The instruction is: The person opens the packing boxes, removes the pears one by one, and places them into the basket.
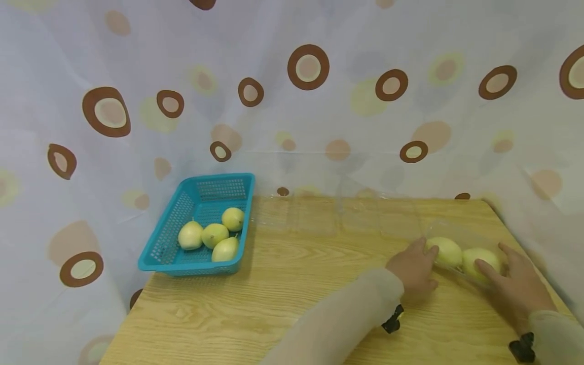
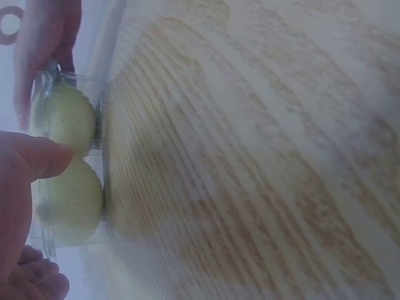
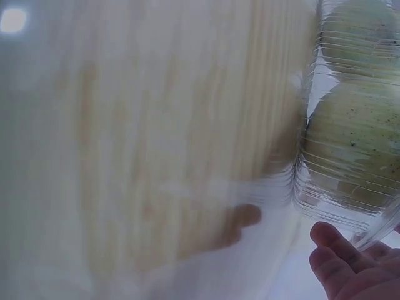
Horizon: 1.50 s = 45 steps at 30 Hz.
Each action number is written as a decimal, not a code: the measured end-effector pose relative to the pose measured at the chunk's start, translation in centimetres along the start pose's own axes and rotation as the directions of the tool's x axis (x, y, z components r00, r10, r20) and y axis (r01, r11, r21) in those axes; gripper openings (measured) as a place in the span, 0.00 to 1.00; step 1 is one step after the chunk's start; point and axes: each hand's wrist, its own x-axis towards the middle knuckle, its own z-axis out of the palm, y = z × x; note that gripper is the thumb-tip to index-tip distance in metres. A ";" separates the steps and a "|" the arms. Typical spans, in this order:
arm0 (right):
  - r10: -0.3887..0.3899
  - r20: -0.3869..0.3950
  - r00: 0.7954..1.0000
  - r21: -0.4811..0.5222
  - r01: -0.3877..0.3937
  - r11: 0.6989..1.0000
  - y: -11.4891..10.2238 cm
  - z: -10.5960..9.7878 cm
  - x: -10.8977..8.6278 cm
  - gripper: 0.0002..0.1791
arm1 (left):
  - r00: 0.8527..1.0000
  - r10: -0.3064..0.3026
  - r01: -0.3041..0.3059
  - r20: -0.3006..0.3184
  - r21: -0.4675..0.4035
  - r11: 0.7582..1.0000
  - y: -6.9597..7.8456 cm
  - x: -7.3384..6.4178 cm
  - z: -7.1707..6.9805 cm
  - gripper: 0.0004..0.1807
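Two pale yellow-green pears [image 1: 446, 252] sit side by side in a clear plastic box [image 3: 300, 181] at the right of the table. My left hand [image 1: 414, 268] holds the box's left end, its thumb [image 2: 53, 160] reaching over the front near where the pears meet. At the other end my right hand [image 1: 520, 281] grips the box, thumb and index finger spread around the corner. Its fingertips [image 3: 328, 234] show right at the box's lower edge in the right wrist view. The box's raised lid is hard to make out.
A blue plastic basket [image 1: 152, 246] with several pears [image 1: 190, 235] stands at the left of the wooden table [image 1: 274, 299]. Several clear plastic boxes [image 1: 317, 215] line the table's back edge. A patterned curtain [image 1: 274, 116] hangs behind and along the sides.
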 end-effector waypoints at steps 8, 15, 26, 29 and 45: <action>-0.007 0.046 0.999 0.022 0.006 1.000 -0.4 0.1 -0.7 0.49 | 0.999 0.011 -0.010 -0.035 0.046 0.999 0.1 -1.7 0.3 0.46; -0.021 0.061 0.998 0.018 0.020 1.000 -0.7 0.6 -1.0 0.48 | 0.997 0.035 -0.031 -0.070 0.047 0.998 -0.3 -3.4 0.7 0.45; -0.098 0.040 0.994 0.052 0.096 0.994 -1.8 1.1 -1.3 0.47 | 0.993 0.019 -0.011 -0.113 0.072 0.997 -0.6 -5.2 1.2 0.45; -0.103 0.043 0.994 0.067 0.100 0.993 -2.1 1.5 -1.6 0.47 | 0.993 0.028 -0.020 -0.112 0.073 0.997 -0.9 -5.8 1.3 0.43; -0.179 0.114 0.977 0.147 0.162 0.976 -5.5 3.5 -1.0 0.45 | 0.984 0.018 0.003 -0.177 0.119 0.993 -3.8 -10.2 1.4 0.37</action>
